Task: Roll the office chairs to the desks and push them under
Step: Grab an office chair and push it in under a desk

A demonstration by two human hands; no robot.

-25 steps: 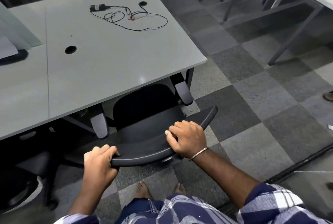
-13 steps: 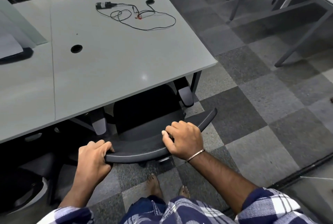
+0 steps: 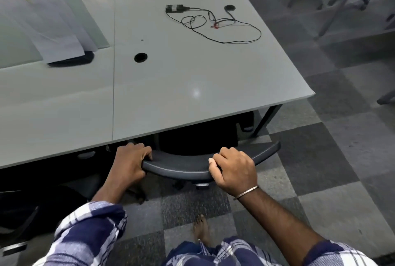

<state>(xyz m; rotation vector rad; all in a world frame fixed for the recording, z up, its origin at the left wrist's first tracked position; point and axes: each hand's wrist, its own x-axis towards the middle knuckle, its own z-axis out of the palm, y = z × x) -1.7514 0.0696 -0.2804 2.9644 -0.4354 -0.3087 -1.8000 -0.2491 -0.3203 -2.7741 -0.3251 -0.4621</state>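
Counting stuff, left to right: one sheet of paper (image 3: 62, 36) lying over a dark pad at the far left of the desk (image 3: 171, 86), one round cable hole (image 3: 140, 57) near the middle, one small black gadget (image 3: 174, 8) with a long thin wire (image 3: 224, 30) looped about, and a second hole at the far right. Desk tops: two, butted together at a seam. Chairs: one black chair (image 3: 192, 166) right in front, plus a few more, blurry, at the top right by another desk.

Grip: both hands are on the top edge of the chair back. Left hand (image 3: 130, 163) is wrapped round the left end, fingers curled over the top, thumb underneath I think, but it's hidden. Right hand (image 3: 235, 169) clamps the edge right of centre, fingers folded over, thumb pressed along the front. There's a thin bangle (image 3: 245, 192) on that wrist. Neither hand is spread at all.

Where the chair sits: seat and most of the back are under the desk, only the curved top rim sticks out past the near edge. One armrest (image 3: 248, 123) peeks out just inside the right desk leg (image 3: 267, 119).

Room: checkered carpet (image 3: 320, 169) runs open to the right of the desk. One bare foot (image 3: 201, 231) stands just behind the chair.
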